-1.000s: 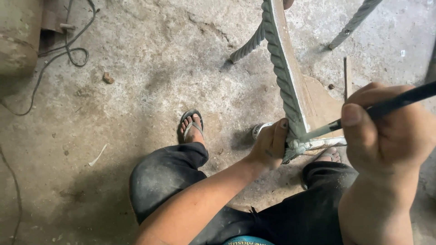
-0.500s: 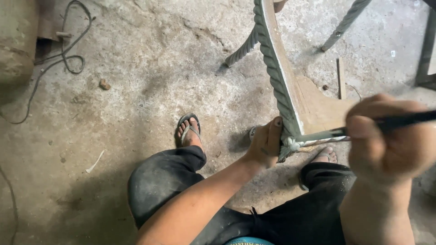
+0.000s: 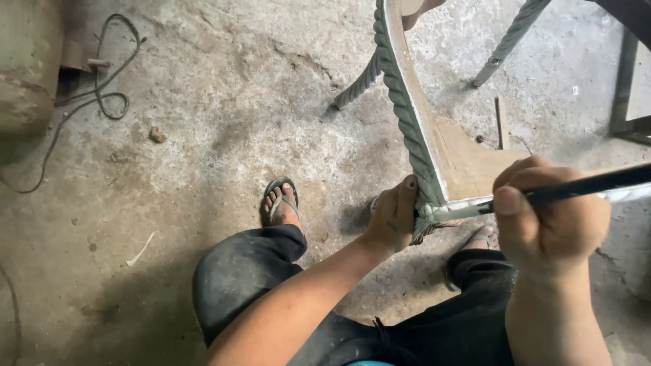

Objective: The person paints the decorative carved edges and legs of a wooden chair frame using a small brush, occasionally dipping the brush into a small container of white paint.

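Observation:
A wooden furniture frame (image 3: 407, 102) with a twisted rope-carved edge, coated in grey-white paint, stands in front of me on the concrete floor. My left hand (image 3: 392, 218) grips the frame's near corner, thumb against the carved edge. My right hand (image 3: 550, 215) is closed on a thin black-handled paintbrush (image 3: 576, 188), whose tip lies against the pale corner rail (image 3: 456, 210) next to my left hand. My knees in dark trousers and my feet in sandals (image 3: 280, 200) are below the frame.
Two twisted grey legs (image 3: 510, 41) of the frame reach the floor at the back. A black cable (image 3: 102, 95) loops at the upper left beside a rusty cylinder (image 3: 24, 68). A dark metal frame (image 3: 627, 88) stands at the right edge. Small debris lies on the floor.
The view has drifted slightly, so the frame and hands sit a little further left. My right hand with the brush has shifted slightly along the corner rail. My left hand keeps its grip.

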